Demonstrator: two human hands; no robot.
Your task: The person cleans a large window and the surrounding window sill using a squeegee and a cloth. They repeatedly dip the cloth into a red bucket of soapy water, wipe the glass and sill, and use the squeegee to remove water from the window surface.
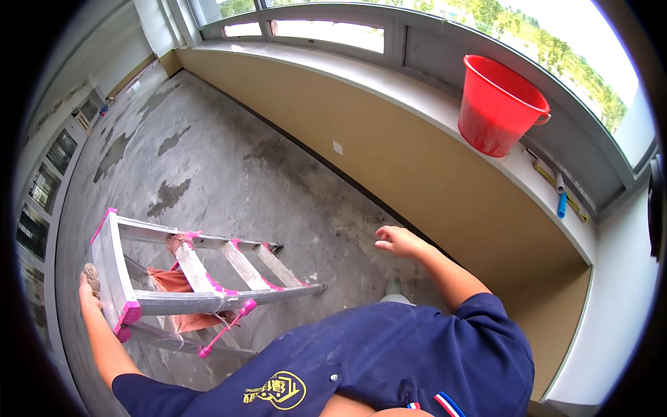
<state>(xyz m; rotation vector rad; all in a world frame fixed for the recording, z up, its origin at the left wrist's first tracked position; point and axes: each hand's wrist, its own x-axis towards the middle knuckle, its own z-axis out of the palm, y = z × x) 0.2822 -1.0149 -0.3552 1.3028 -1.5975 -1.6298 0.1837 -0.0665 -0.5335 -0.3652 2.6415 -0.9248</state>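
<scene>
My left hand (88, 298) is at the far side of an aluminium stepladder (109, 266) with pink plastic fittings. A bunched grey-brown rag (92, 279) is in its fingers, against the ladder's top. The palm is hidden. My right hand (400, 242) hangs in the air over the concrete floor, fingers loosely bent, and I see nothing in it. Between the ladder's legs hangs an orange-red cloth (169, 281). Another dirty pinkish cloth (178, 242) is wrapped on the rail near the upper step.
A red plastic bucket (500, 109) stands on the white windowsill (417, 107). Farther along that sill lie a blue-ended tube (561, 204) and a yellow-green strip (576, 208). The tan wall (292, 114) runs below. Dark patches (169, 197) mark the concrete floor (219, 156).
</scene>
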